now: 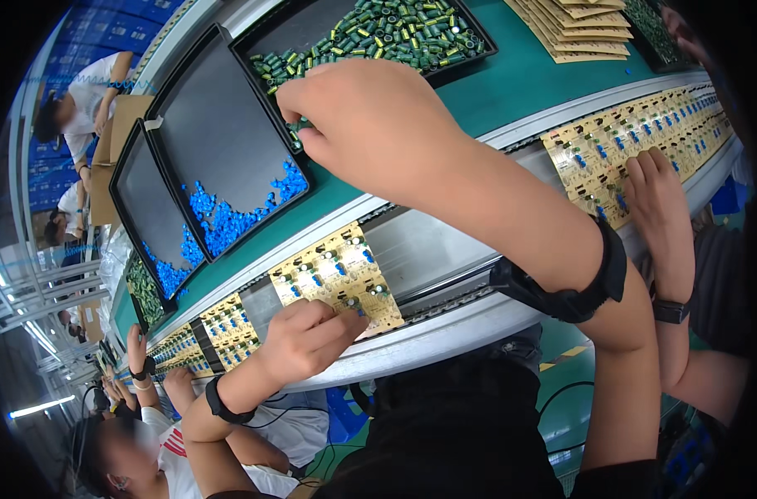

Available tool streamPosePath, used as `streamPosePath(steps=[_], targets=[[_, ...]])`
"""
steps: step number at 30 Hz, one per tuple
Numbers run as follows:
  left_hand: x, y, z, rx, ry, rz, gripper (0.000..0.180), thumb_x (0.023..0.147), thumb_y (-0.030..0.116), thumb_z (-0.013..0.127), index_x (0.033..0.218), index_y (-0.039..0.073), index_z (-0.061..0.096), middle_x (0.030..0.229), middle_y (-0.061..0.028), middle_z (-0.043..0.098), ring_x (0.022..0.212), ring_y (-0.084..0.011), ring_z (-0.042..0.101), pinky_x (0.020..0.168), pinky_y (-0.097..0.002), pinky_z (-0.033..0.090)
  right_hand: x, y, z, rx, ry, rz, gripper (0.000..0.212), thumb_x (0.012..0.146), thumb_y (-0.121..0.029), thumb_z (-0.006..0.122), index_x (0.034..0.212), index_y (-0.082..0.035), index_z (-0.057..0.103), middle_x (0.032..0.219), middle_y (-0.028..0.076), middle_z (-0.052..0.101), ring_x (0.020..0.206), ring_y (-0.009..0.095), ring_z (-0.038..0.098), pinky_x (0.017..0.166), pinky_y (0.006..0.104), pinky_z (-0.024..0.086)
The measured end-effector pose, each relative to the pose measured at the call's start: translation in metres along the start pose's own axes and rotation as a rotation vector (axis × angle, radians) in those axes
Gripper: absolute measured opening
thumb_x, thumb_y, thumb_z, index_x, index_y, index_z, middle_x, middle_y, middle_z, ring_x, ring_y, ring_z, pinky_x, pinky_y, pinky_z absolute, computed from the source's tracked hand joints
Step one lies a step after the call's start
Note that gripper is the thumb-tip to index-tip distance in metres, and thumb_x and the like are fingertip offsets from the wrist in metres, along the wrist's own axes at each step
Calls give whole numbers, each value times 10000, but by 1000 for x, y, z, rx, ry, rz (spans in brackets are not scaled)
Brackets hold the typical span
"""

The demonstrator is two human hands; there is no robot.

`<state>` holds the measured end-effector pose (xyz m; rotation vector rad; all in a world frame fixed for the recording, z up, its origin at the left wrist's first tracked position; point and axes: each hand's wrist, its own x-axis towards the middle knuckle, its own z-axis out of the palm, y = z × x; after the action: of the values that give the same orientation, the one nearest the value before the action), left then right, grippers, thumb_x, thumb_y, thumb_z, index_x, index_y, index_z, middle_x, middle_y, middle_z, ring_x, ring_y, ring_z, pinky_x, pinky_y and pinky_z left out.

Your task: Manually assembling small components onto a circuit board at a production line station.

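Note:
My right hand (366, 116) is curled over the near corner of a black tray (488, 51) full of green electrolytic capacitors (395, 33). Its thumb and fingers close together beside a few capacitors at the tray's edge; what they hold is hidden. A tan circuit board (312, 258) lies on the conveyor, fitted with green capacitors and small blue parts. At its near edge my left hand (308, 341) is closed in a pinch, fingertips against the board by a blue part (361, 313). I cannot make out what is between those fingertips.
Left of the capacitors, two black trays (216, 91) (133, 179) hold small blue components (220, 220). More boards (229, 328) line the conveyor (428, 249). A co-worker's hand (651, 191) touches boards at right; other co-workers sit at left. Stacked tan boards (570, 29) lie at the back.

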<state>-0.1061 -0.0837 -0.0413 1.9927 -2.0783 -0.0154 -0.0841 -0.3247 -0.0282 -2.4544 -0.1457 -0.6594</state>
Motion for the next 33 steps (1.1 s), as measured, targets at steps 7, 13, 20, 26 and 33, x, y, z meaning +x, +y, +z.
streamPosePath(steps=[7,13,20,26,33], targets=[[2,-12,-38,164,155,-164,425,573,37,682,995,56,714,819,4,599,634,-145,502,495,-263,403,-44,-1,-34,444,17,132,163,833,-92,625,984,-38,648,812,57,595,703,147,536,610,277,417],[64,-71,-28,146,304,-254,299,669,16,679,964,67,672,814,-38,590,693,-230,515,585,-329,435,-83,9,-50,870,-55,655,173,938,-81,531,1067,-25,632,871,19,616,735,60,503,648,196,397],[120,-117,-16,447,224,-549,109,611,21,645,710,68,652,757,-58,638,884,-244,577,703,-347,488,-98,17,-50,1124,86,817,190,960,-83,505,1088,23,598,907,49,619,775,82,534,691,211,427],[128,-128,-10,342,177,-570,101,626,-5,625,703,55,654,778,-82,652,907,-265,584,732,-371,495,-102,23,-54,1156,80,802,207,950,-64,515,1124,17,594,941,56,624,811,88,551,712,214,439],[124,-122,-5,358,343,-487,149,657,110,714,760,67,614,783,-62,603,846,-255,568,729,-366,478,-107,23,-56,1128,79,791,199,933,-41,536,1114,10,597,937,57,628,807,98,551,710,222,436]])
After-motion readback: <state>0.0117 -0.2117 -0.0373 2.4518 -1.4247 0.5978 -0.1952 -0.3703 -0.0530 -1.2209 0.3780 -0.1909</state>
